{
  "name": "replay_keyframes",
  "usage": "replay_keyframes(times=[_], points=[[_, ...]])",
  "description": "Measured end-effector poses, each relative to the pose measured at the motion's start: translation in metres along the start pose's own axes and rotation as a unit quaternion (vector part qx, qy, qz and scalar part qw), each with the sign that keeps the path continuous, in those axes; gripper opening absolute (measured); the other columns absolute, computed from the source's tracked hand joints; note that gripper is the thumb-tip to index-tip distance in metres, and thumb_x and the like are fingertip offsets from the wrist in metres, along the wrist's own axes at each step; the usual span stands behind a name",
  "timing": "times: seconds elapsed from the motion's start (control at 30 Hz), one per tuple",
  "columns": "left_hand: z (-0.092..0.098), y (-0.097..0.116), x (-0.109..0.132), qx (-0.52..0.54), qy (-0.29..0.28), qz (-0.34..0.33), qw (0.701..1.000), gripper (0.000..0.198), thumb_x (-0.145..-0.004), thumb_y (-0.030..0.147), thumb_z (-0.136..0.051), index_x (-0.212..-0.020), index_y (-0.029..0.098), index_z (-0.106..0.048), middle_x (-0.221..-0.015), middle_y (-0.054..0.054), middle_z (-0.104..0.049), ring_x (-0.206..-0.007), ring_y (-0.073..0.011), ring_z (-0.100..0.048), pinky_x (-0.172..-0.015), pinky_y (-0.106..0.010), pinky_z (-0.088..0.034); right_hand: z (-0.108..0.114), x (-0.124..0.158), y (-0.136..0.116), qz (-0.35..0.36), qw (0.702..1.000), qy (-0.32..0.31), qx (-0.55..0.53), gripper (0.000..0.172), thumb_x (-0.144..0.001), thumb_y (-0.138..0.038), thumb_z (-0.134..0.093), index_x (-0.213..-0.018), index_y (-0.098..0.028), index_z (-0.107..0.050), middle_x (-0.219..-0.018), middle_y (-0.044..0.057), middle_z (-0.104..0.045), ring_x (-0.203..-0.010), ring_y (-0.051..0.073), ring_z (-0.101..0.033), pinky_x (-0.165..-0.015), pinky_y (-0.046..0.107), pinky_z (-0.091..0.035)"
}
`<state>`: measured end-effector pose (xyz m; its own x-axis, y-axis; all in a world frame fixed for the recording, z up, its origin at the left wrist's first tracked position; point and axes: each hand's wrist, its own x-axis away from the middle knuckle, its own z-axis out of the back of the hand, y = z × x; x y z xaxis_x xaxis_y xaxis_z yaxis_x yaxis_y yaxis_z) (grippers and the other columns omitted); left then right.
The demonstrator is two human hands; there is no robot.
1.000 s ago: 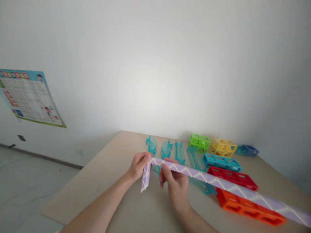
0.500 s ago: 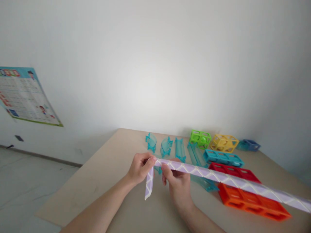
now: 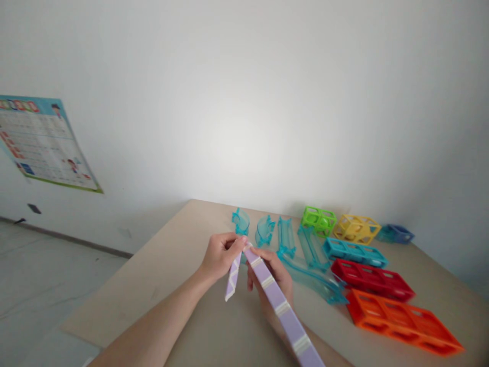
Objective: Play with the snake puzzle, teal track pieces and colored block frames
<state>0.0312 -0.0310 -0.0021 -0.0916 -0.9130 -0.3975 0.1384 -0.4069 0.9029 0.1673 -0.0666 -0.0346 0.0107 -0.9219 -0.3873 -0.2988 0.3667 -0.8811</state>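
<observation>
A long purple and white jointed strip [image 3: 280,308] runs from my hands down toward the bottom edge of the view. My left hand [image 3: 219,256] pinches its short end segment, which is bent and hangs downward. My right hand [image 3: 272,278] is closed round the strip right beside the bend, partly hidden under it. Both hands hover above a beige table [image 3: 168,270].
Clear teal track pieces [image 3: 286,237] lie in a row beyond my hands. To the right sit open frame blocks: green [image 3: 319,220], yellow [image 3: 356,228], blue [image 3: 397,234], teal [image 3: 355,252], red [image 3: 372,279] and orange [image 3: 405,321]. A poster [image 3: 42,145] hangs on the left wall.
The long part of the strip has swung from pointing right across the blocks to pointing down toward me. The bent end still hangs from my left hand.
</observation>
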Motion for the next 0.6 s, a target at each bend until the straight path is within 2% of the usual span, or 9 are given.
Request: replay_keyframes(times=[0.07, 0.17, 0.23, 0.3, 0.37, 0.47, 0.6], points=[[0.001, -0.001, -0.001, -0.004, 0.005, 0.004, 1.0, 0.044, -0.083, 0.048, -0.053, -0.053, 0.015, -0.05, -0.046, 0.005, -0.037, -0.044, -0.0076, -0.033, -0.043, -0.022, -0.022, -0.002, -0.002, 0.001, -0.082, 0.992, -0.019, -0.097, 0.046, -0.075, -0.05, -0.066, -0.109, -0.021, -0.059, -0.067, 0.0, -0.063, -0.038, 0.013, -0.051, -0.034, 0.024, -0.041], [0.001, -0.003, -0.001, -0.014, 0.015, -0.016, 1.0, 0.044, -0.084, 0.046, -0.052, -0.053, 0.016, -0.048, -0.046, 0.005, -0.037, -0.045, -0.0078, -0.034, -0.044, -0.021, -0.023, -0.003, -0.002, -0.003, -0.227, 0.947, -0.084, -0.213, 0.054, -0.079, -0.067, -0.049, -0.092, -0.016, -0.059, -0.056, 0.001, -0.062, -0.032, 0.014, -0.052, -0.028, 0.023, -0.04], [0.002, -0.003, 0.0, -0.025, 0.02, -0.036, 0.999, 0.044, -0.085, 0.044, -0.052, -0.052, 0.016, -0.047, -0.047, 0.005, -0.036, -0.046, -0.0077, -0.034, -0.044, -0.021, -0.024, -0.001, 0.0, -0.008, -0.293, 0.913, -0.137, -0.247, 0.062, -0.081, -0.073, -0.039, -0.081, -0.014, -0.059, -0.055, 0.003, -0.062, -0.034, 0.014, -0.055, -0.029, 0.022, -0.042], [0.003, -0.002, 0.001, -0.036, 0.015, -0.047, 0.998, 0.044, -0.085, 0.044, -0.052, -0.052, 0.016, -0.047, -0.047, 0.004, -0.036, -0.046, -0.0076, -0.034, -0.045, -0.021, -0.024, 0.003, 0.001, -0.014, -0.347, 0.884, -0.184, -0.252, 0.063, -0.081, -0.072, -0.038, -0.08, -0.013, -0.06, -0.054, 0.004, -0.063, -0.036, 0.014, -0.058, -0.03, 0.021, -0.042], [0.003, 0.0, 0.001, -0.041, 0.003, -0.049, 0.998, 0.043, -0.084, 0.045, -0.051, -0.053, 0.015, -0.048, -0.047, 0.004, -0.037, -0.046, -0.0078, -0.035, -0.045, -0.021, -0.025, 0.006, 0.002, -0.017, -0.37, 0.877, -0.186, -0.244, 0.057, -0.08, -0.069, -0.044, -0.078, -0.014, -0.06, -0.048, 0.001, -0.06, -0.032, 0.014, -0.055, -0.028, 0.019, -0.039], [0.003, 0.002, 0.0, -0.046, -0.003, -0.046, 0.998, 0.043, -0.084, 0.046, -0.051, -0.054, 0.015, -0.05, -0.047, 0.004, -0.036, -0.045, -0.0076, -0.034, -0.044, -0.021, -0.024, 0.008, 0.0, -0.018, -0.365, 0.889, -0.147, -0.236, 0.048, -0.078, -0.063, -0.051, -0.073, -0.016, -0.058, -0.041, -0.003, -0.055, -0.027, 0.011, -0.049, -0.025, 0.017, -0.033], [0.002, 0.001, -0.001, -0.047, 0.005, -0.028, 0.999, 0.044, -0.084, 0.048, -0.051, -0.053, 0.016, -0.048, -0.047, 0.005, -0.035, -0.046, -0.0077, -0.033, -0.044, -0.021, -0.024, 0.004, 0.0, -0.018, -0.355, 0.904, -0.114, -0.21, 0.05, -0.075, -0.066, -0.054, -0.071, -0.016, -0.057, -0.039, -0.004, -0.053, -0.024, 0.01, -0.044, -0.024, 0.017, -0.03]])
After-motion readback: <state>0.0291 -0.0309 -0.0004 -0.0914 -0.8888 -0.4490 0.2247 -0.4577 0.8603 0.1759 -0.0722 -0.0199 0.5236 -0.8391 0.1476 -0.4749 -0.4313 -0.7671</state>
